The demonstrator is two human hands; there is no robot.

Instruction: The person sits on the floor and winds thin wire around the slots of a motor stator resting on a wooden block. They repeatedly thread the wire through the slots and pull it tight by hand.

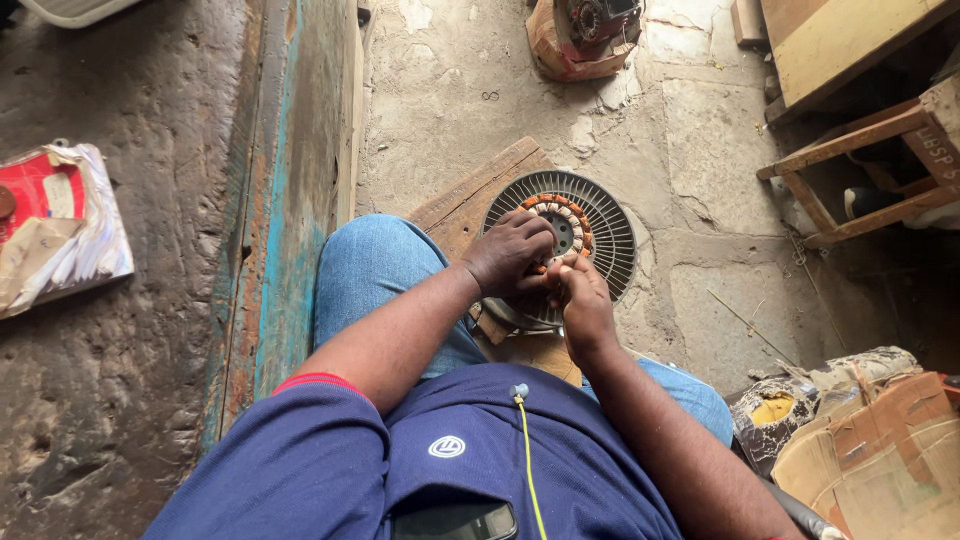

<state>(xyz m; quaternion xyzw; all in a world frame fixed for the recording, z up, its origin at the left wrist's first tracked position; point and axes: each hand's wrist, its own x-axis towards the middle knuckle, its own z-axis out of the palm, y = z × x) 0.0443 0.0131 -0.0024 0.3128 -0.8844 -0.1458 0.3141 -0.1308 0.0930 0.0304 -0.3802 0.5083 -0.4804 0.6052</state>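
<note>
Probably a repair workshop: cracked concrete floor (700, 150), wound motor stator (560, 225), scrap cardboard (880, 450).

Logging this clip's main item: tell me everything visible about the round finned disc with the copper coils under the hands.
The finned disc is a round grey part that looks like metal, with thin radial fins around its rim. At its centre sits a ring of orange-brown copper coils around a small pale hub. It lies flat on a worn wooden board on the cracked concrete floor, beside the person's knee. The left hand covers its near-left part, fingers on the coils; the right hand touches its near edge. Its lower portion is hidden.
</note>
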